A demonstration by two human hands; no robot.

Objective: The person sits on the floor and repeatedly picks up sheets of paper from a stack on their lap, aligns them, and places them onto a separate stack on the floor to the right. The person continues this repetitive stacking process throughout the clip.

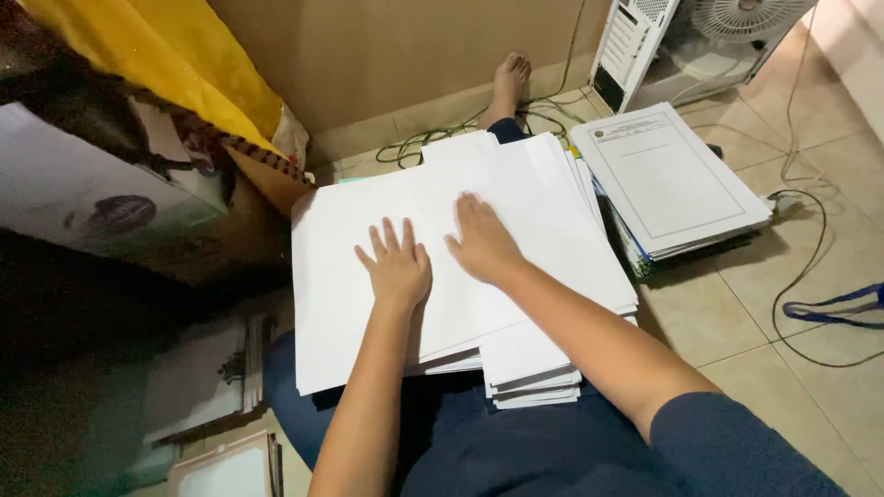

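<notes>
A thick, uneven stack of blank white paper sheets (543,212) lies across my lap as I sit on the floor. My left hand (398,265) rests flat on the top sheet with fingers spread. My right hand (482,242) lies palm down just beside it, fingers together and pointing away from me. Neither hand grips anything. My bare foot (510,81) shows beyond the stack.
A second pile of printed documents (668,179) sits on the tiled floor to the right. A white computer case (635,46) and a fan stand behind it, with cables (810,258) trailing. Cardboard boxes (101,198) and a yellow cloth (175,55) crowd the left.
</notes>
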